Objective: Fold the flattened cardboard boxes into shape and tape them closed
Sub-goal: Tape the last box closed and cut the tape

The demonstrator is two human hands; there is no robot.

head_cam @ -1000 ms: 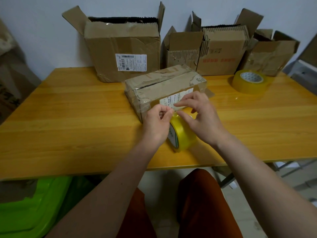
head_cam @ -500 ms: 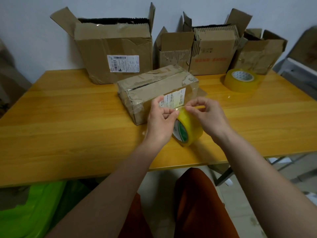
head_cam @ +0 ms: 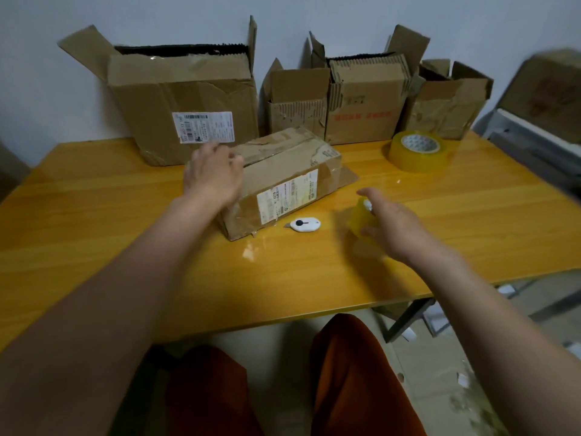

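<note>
Left hand (head_cam: 212,176) spread flat on the taped box's (head_cam: 283,180) left end, mid-table (head_cam: 94,234). Right hand (head_cam: 388,223) wraps a yellow tape roll (head_cam: 360,217) right of the box, toward the table's near edge; white cutter (head_cam: 305,225) between.

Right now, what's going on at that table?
A person is taping up a small cardboard box on the table. The left hand rests on the box's left end, while the right hand holds a yellow tape roll off to the right. A small white cutter lies in front of the box. A second tape roll and open boxes sit behind.
</note>
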